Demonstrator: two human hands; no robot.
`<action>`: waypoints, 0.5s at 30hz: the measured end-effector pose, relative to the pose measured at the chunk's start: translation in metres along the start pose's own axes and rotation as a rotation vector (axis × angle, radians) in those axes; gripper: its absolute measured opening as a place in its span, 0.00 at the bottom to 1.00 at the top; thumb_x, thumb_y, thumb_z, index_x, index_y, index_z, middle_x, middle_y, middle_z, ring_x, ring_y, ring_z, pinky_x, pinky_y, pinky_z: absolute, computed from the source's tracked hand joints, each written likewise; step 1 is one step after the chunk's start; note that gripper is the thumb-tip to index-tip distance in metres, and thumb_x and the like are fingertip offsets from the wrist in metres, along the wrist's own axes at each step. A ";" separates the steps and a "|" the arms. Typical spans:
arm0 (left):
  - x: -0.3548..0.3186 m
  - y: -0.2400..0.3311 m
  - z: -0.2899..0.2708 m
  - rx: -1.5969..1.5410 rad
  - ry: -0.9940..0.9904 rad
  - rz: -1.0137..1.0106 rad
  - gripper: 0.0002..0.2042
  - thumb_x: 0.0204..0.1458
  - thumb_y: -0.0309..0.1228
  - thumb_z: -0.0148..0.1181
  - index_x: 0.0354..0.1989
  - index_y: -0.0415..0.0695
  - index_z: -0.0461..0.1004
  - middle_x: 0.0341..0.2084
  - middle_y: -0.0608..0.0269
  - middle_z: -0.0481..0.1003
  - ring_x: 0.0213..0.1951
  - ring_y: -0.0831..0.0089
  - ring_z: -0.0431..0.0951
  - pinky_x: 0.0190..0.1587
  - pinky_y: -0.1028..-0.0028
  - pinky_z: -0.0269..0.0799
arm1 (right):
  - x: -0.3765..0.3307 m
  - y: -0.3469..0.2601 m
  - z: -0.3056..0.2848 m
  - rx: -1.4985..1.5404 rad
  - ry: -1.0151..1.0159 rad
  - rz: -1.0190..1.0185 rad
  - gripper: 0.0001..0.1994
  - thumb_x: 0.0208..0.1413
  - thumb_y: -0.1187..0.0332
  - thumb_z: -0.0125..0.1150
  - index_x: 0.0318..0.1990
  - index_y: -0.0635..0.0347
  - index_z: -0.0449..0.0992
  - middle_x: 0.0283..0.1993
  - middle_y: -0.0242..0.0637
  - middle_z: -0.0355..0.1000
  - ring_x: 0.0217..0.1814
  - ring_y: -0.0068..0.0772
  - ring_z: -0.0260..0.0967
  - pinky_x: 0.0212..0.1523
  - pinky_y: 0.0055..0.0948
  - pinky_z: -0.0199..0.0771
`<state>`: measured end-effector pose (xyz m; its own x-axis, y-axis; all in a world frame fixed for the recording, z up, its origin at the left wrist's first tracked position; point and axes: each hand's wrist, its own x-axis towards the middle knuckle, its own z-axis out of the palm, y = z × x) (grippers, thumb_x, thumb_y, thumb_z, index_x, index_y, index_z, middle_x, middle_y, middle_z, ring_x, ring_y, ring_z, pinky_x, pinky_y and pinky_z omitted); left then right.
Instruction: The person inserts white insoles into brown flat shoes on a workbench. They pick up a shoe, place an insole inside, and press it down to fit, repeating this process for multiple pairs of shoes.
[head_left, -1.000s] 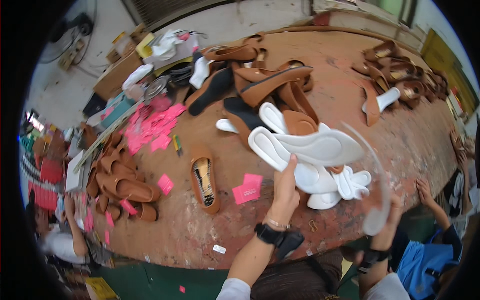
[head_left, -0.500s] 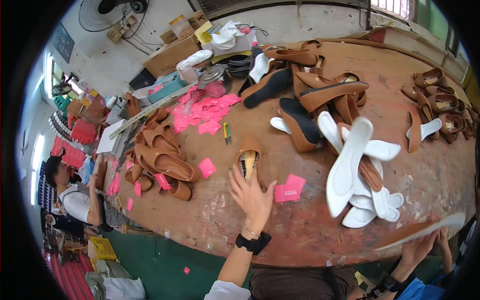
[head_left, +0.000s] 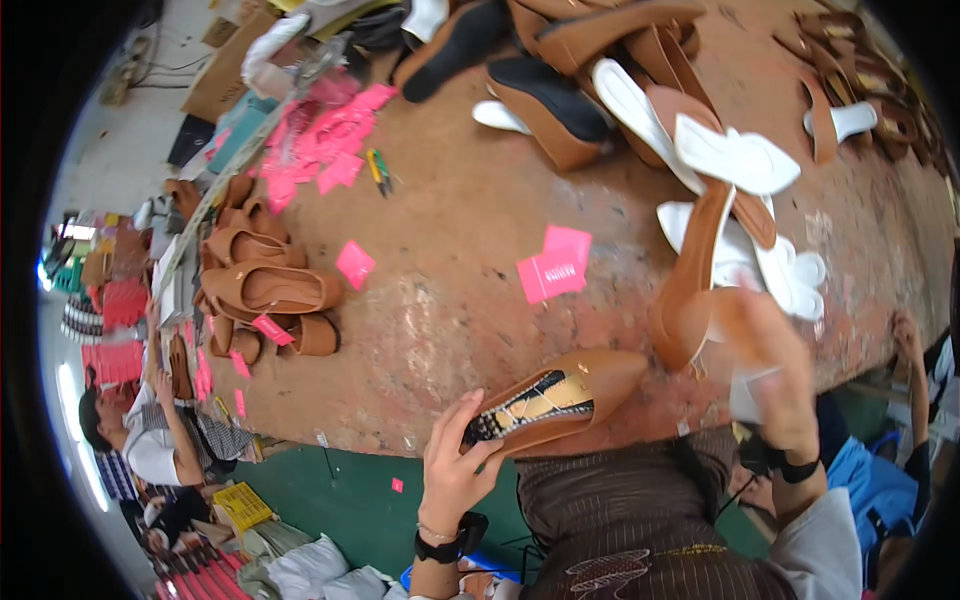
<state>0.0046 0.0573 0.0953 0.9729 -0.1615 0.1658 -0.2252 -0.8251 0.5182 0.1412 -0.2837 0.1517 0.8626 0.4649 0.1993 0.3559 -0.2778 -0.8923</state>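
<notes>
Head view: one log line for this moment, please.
left hand: grips tan pointed shoe at heel | right hand: holds tan sole piece, blurred | worktable: pink tags, white soles

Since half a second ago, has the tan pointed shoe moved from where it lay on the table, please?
Yes. The tan pointed shoe has left its spot beside the pink cards and is now held by the left hand at the table's near edge.

The worn brown counter [head_left: 470, 290] carries scattered pink tags [head_left: 553, 272], a cluster of tan shoes [head_left: 262, 290], white soles [head_left: 735, 158], and two pens [head_left: 378, 170].
</notes>
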 end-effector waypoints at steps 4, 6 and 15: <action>-0.027 -0.023 0.046 -0.023 0.219 -0.059 0.37 0.40 0.29 0.78 0.62 0.44 0.68 0.66 0.39 0.59 0.64 0.47 0.67 0.63 0.55 0.67 | 0.012 -0.001 0.073 -0.470 -0.254 -0.424 0.23 0.46 0.66 0.64 0.53 0.62 0.76 0.50 0.38 0.70 0.53 0.39 0.66 0.55 0.43 0.66; -0.024 -0.017 0.057 -0.222 0.301 -0.115 0.46 0.40 0.35 0.80 0.68 0.45 0.58 0.66 0.38 0.58 0.64 0.47 0.66 0.64 0.54 0.67 | 0.008 0.012 0.116 -0.429 -0.295 -0.419 0.20 0.44 0.66 0.64 0.47 0.63 0.80 0.48 0.37 0.71 0.53 0.38 0.67 0.58 0.39 0.65; -0.035 -0.032 0.067 -0.389 0.337 -0.042 0.69 0.37 0.44 0.82 0.74 0.62 0.22 0.70 0.39 0.50 0.66 0.42 0.62 0.65 0.50 0.64 | 0.011 0.028 0.206 -0.155 -0.406 -0.233 0.18 0.41 0.69 0.64 0.44 0.64 0.81 0.50 0.40 0.72 0.57 0.43 0.68 0.59 0.39 0.70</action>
<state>-0.0186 0.0530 0.0166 0.9246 0.1038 0.3665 -0.2523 -0.5539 0.7934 0.0867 -0.1135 0.0455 0.5548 0.8113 0.1845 0.5985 -0.2351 -0.7659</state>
